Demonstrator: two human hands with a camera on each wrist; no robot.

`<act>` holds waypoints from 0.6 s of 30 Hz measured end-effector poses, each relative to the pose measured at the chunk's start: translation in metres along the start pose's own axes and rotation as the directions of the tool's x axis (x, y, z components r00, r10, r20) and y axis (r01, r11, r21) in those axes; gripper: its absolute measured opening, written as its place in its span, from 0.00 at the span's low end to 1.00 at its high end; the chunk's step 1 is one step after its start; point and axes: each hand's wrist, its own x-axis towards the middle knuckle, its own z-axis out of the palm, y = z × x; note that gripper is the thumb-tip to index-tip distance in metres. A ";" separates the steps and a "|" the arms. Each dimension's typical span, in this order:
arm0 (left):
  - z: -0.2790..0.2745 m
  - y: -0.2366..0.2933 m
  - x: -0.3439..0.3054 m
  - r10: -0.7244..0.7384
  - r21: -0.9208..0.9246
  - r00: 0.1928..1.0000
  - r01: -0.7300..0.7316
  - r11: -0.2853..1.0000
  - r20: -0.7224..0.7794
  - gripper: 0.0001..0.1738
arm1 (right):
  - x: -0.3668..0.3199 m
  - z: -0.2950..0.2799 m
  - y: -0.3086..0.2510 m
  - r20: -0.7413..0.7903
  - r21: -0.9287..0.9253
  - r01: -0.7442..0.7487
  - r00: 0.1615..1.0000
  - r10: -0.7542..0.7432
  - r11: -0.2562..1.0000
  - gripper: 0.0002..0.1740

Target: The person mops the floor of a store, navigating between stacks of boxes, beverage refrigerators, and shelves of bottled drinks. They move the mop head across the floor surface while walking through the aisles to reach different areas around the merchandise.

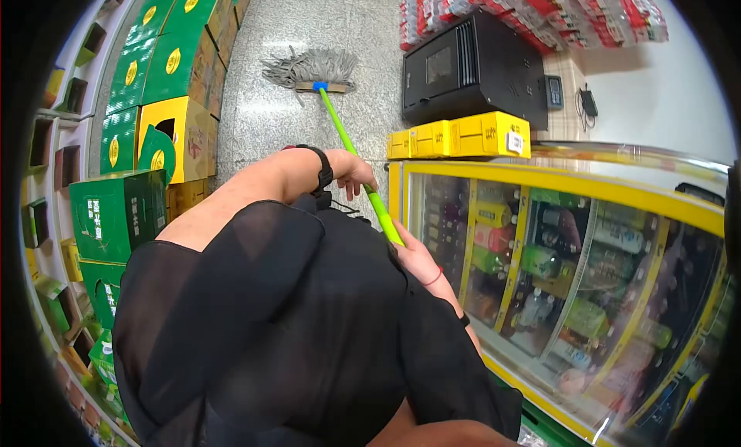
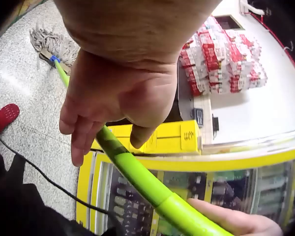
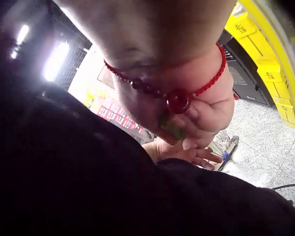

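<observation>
The mop [image 1: 347, 138] stands slanted, its grey string mop head [image 1: 312, 67] lying on the speckled stone floor [image 1: 255, 115] towards the far end of the aisle. It sits between the stacked green and yellow cartons [image 1: 166, 61] along one edge of the floor and the black machine [image 1: 471, 69] at the other. The bright green handle [image 1: 363, 181] runs from there back to the person's body. The left hand [image 1: 351, 173], with a black wristband [image 1: 324, 169] behind it, holds the handle about midway. In the left wrist view its fingers [image 2: 81, 142] hang curled over one side of the handle, close together, with the thumb on the other side. The right hand [image 1: 417, 262] grips the near end of the handle, close against the black garment [image 1: 293, 331]. In the right wrist view it is wrapped round the green tube, below a red bead bracelet [image 3: 179, 101]. Just beside the hands stands a yellow-framed drinks cooler [image 1: 556, 181] full of bottles, with a row of yellow boxes [image 1: 463, 134] at its far end. Red shrink-wrapped packs [image 1: 540, 7] are piled behind the black machine. A red slipper [image 2: 5, 115] shows on the floor in the left wrist view.
</observation>
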 end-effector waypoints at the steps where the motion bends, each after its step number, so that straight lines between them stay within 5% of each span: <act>1: 0.012 0.006 0.005 0.000 0.009 1.000 0.000 1.000 0.004 0.34 | -0.014 -0.001 0.012 -0.001 0.078 -0.014 1.000 0.014 0.997 0.33; 4: 0.038 0.025 0.027 -0.016 0.043 0.977 0.007 0.999 0.211 0.31 | -0.053 0.000 0.047 -0.057 0.277 -0.101 0.991 0.121 0.956 0.31; 11: 0.029 0.036 0.048 0.015 -0.062 0.922 0.010 0.998 0.386 0.26 | -0.059 -0.001 0.087 -0.162 0.264 -0.029 0.984 0.074 0.964 0.30; 14: 0.009 0.033 0.041 0.027 -0.100 0.941 0.007 0.995 0.338 0.25 | -0.039 -0.001 0.074 -0.144 0.215 -0.056 0.986 0.088 0.975 0.31; 16: -0.013 0.031 0.042 0.040 -0.128 0.951 0.000 0.992 0.307 0.25 | -0.017 -0.004 0.048 -0.226 -0.032 0.071 0.971 -0.077 0.997 0.30; 18: -0.047 0.025 0.045 0.097 -0.171 0.977 -0.064 0.983 0.191 0.25 | 0.014 -0.014 -0.004 -0.214 -0.085 -0.013 0.977 -0.005 0.996 0.29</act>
